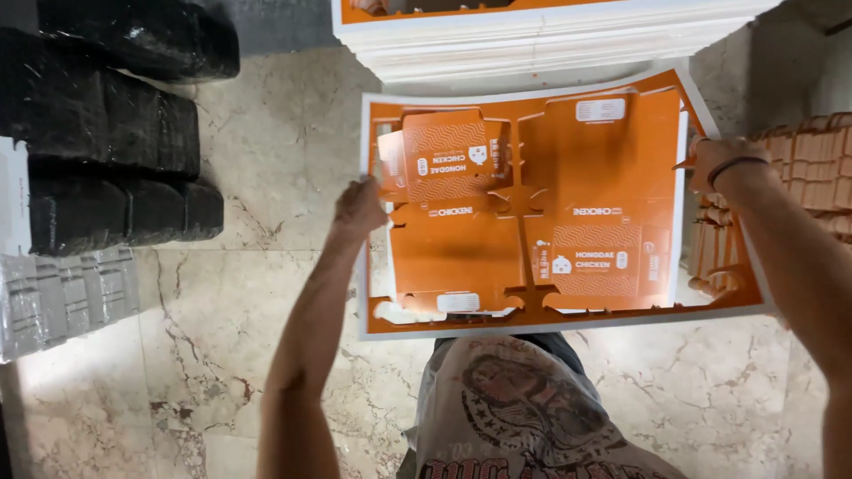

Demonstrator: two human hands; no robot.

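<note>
printed shirt (524, 417), both hands gripping orange die-cut sheet (550, 213), black wrapped bundles (106, 133) left

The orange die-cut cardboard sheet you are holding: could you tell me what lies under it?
Marble floor shows around the orange sheet, and orange folded pieces show past its right edge. What lies directly beneath is covered.

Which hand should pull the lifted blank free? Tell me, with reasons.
Left, probably. The left hand grips the sheet at its edge, right beside the lifted blank; the right hand holds the opposite edge, across the sheet.
</note>
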